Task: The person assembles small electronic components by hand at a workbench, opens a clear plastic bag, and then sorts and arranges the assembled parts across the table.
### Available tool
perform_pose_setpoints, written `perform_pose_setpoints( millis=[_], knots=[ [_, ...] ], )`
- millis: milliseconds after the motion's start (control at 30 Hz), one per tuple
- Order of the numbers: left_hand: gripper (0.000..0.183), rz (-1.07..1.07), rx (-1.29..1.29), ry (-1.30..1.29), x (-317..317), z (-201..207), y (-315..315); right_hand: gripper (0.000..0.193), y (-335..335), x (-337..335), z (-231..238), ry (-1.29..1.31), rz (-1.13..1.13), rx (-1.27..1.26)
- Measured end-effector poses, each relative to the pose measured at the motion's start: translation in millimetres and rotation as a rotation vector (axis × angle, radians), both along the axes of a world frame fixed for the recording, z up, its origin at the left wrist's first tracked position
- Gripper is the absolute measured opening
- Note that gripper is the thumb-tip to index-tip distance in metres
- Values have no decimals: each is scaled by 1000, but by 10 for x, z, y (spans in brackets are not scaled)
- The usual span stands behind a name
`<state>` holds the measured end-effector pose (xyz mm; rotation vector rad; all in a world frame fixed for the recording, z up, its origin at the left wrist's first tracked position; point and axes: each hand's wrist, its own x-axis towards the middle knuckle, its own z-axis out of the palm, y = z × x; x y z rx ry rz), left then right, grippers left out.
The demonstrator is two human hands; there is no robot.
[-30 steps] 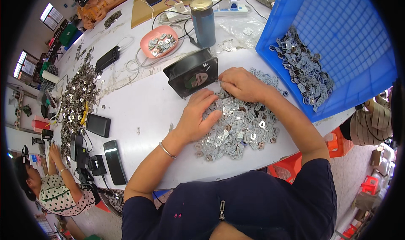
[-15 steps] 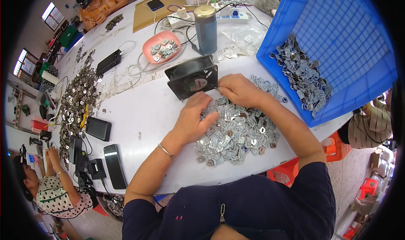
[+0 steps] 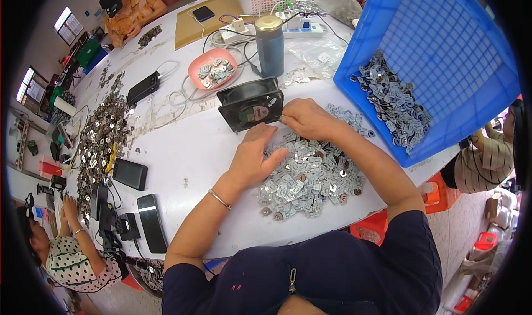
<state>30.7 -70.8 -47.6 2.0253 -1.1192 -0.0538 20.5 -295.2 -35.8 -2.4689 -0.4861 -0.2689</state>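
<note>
A black square cooling fan [image 3: 252, 105] stands upright on the white table, just beyond a heap of small grey metal-and-plastic parts [image 3: 310, 176]. My left hand [image 3: 256, 154] lies along the heap's left side, fingers stretched and thumb apart. Its fingertips reach the fan's lower edge; whether they touch it I cannot tell. At the fan's lower right corner, my right hand [image 3: 307, 119] is closed in a pinch. Anything between those fingertips is hidden. The right wrist passes above the far part of the heap.
A tilted blue crate [image 3: 454, 88] holding similar parts stands at the right. Beyond the fan are a pink dish [image 3: 194, 71] of parts, a lidded tumbler [image 3: 270, 52] and cables. Phones, including one dark phone [image 3: 152, 223], and a long pile of parts [image 3: 102, 137] lie left. Two co-workers sit at the left.
The view has shifted slightly. Both hands keep almost the same places by the fan, the left open and the right pinched at its corner.
</note>
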Motion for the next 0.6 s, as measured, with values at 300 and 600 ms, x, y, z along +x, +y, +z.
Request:
perform_pose_setpoints(
  millis=[300,600],
  knots=[
    [54,-45,54,-5,-186,18,88,23,-84,-480,267,-74,-106,-85],
    [22,-93,-125,-214,-378,458,-187,11,-234,-1874,818,-201,-395,213]
  ],
)
